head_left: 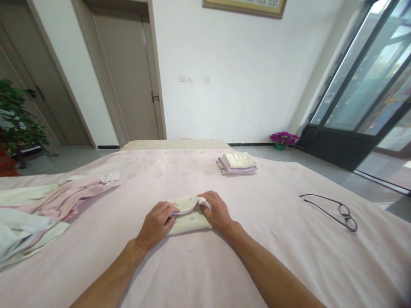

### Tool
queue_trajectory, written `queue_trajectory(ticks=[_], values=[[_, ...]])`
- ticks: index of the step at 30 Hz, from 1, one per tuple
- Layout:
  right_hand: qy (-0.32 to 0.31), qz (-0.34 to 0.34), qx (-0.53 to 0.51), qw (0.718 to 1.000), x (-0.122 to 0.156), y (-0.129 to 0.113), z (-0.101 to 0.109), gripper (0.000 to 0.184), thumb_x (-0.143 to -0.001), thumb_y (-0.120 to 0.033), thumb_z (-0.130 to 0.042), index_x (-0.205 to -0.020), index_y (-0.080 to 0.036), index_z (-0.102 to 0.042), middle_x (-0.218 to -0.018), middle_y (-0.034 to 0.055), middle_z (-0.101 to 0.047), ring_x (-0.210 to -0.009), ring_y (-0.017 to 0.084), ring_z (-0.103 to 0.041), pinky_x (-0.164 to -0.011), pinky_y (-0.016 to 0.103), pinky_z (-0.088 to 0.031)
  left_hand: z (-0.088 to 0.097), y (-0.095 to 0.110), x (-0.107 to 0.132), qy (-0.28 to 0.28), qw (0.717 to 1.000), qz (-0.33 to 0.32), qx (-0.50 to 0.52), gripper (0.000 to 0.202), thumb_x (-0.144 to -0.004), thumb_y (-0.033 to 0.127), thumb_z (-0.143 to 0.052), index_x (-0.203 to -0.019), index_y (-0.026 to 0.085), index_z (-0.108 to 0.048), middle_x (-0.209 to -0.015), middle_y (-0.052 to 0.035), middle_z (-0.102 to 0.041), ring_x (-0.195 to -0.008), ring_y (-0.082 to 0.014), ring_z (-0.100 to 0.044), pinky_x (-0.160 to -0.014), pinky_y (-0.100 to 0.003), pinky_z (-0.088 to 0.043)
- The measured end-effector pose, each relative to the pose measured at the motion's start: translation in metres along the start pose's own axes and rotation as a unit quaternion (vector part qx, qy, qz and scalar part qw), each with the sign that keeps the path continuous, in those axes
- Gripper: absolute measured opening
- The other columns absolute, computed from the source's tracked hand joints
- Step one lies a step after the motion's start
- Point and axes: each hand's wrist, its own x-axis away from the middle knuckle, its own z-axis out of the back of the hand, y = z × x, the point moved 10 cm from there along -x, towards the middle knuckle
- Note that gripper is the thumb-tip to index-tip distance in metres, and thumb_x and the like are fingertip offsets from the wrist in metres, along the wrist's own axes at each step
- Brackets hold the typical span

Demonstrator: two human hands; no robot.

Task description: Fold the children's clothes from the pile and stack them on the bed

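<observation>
A cream folded cloth (189,223) with small heart prints lies flat in front of me, its upper layer curling up along a pale lilac edge. My left hand (159,222) grips the left end, thumb and fingers pinching that edge. At the right end, my right hand (215,210) is closed on the upper layer, where a small white bunched part shows by the fingertips. What kind of garment or cloth it is, I cannot tell. Farther off to the right sits a neat stack of folded cloths (237,164), cream on top and lilac beneath.
A pink sheet (263,256) covers the broad surface. Loose clothes (48,209) in pink, cream and white are heaped at left. Black-framed glasses (345,216) rest at right. Beyond stand a door (125,68), purple flowers (284,138) and a leafy plant (17,117).
</observation>
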Motion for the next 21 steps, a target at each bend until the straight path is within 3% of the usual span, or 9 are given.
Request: queue_trajectory(ticks=[6, 10, 16, 21], values=[[0.002, -0.008, -0.033, 0.999, 0.003, 0.005, 0.003, 0.042, -0.07, -0.002, -0.053, -0.102, -0.024, -0.07, -0.1, 0.0051, -0.064, -0.098, 0.022, -0.054, -0.09, 0.036, -0.045, 0.006, -0.004, 0.004, 0.007, 1.0, 0.012, -0.012, 0.027, -0.084, 0.006, -0.046, -0.097, 0.022, -0.064, -0.092, -0.0055, -0.063, -0.091, -0.0203, -0.058, -0.082, -0.034, -0.048], [0.011, 0.023, -0.04, 0.999, 0.003, -0.001, 0.007, 0.049, -0.065, -0.001, -0.052, -0.105, -0.024, -0.068, -0.102, 0.0059, -0.064, -0.1, 0.022, -0.054, -0.091, 0.037, -0.045, 0.009, 0.0, 0.004, -0.01, 1.0, -0.001, -0.013, 0.024, -0.083, 0.008, -0.048, -0.097, 0.021, -0.064, -0.09, -0.0059, -0.063, -0.09, -0.0204, -0.057, -0.081, -0.034, -0.048], [-0.092, 0.071, -0.039, 0.992, 0.007, -0.015, -0.008, 0.044, -0.057, 0.001, -0.047, -0.084, -0.024, -0.071, -0.087, 0.0031, -0.064, -0.089, 0.02, -0.055, -0.081, 0.03, -0.045, 0.007, 0.0, 0.009, -0.055, 0.998, -0.01, -0.02, 0.017, -0.085, 0.014, -0.05, -0.094, 0.022, -0.063, -0.087, -0.0049, -0.06, -0.085, -0.0197, -0.055, -0.077, -0.032, -0.046], [-0.137, 0.078, -0.037, 0.987, 0.005, -0.024, -0.004, 0.045, -0.058, -0.001, -0.046, -0.087, -0.024, -0.072, -0.085, 0.0025, -0.064, -0.088, 0.02, -0.055, -0.082, 0.03, -0.045, 0.007, 0.003, 0.013, -0.108, 0.994, -0.022, -0.011, 0.012, -0.085, 0.021, -0.056, -0.096, 0.023, -0.061, -0.089, -0.0039, -0.06, -0.086, -0.0199, -0.054, -0.077, -0.031, -0.045]])
